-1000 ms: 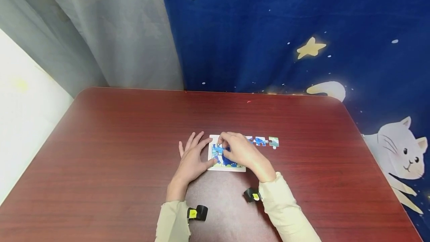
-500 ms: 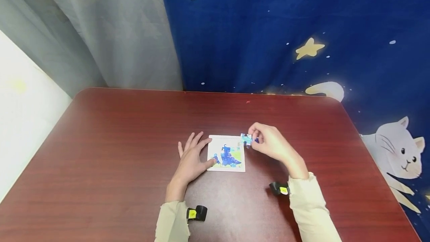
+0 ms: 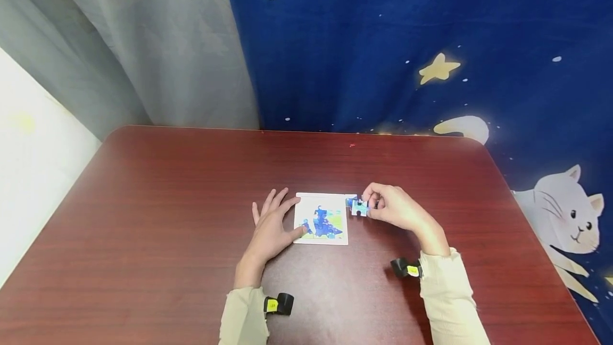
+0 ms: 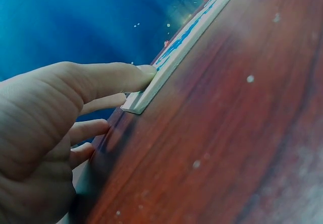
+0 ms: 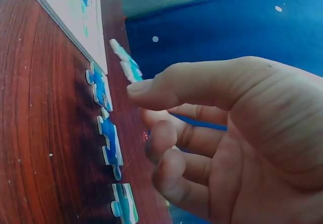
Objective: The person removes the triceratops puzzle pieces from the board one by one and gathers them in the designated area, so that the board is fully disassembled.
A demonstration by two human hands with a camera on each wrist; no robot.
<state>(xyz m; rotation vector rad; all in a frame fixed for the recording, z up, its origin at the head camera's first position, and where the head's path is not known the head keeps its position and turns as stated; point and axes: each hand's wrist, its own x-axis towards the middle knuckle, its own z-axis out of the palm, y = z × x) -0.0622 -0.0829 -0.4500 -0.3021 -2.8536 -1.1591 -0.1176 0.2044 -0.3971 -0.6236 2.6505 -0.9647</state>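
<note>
A square jigsaw puzzle in a white frame [image 3: 322, 244] lies flat on the table, with a dark blue figure and green patches in its lower part and white above. My left hand [image 3: 269, 233] steadies its left side, thumb on the lower corner and index fingertip at the upper edge; the left wrist view shows the thumb [image 4: 121, 76] pressing on the rim. To the right of the frame, my right hand [image 3: 395, 207] pinches a light blue jigsaw piece [image 5: 126, 62] between thumb and fingers, raised above the table. The frame's corner shows behind it in the right wrist view.
Loose jigsaw pieces lie in a row right of the frame: a blue one [image 5: 99, 87] by its corner, another blue one [image 5: 111, 143], then a greenish one [image 5: 126, 205]. The reddish-brown table [image 3: 167, 217] ends at a blue and grey curtain [image 3: 335, 41].
My right hand has carried the light blue piece from the frame's upper left out past its right side. That part of the frame now shows white. My left hand has stayed put.
</note>
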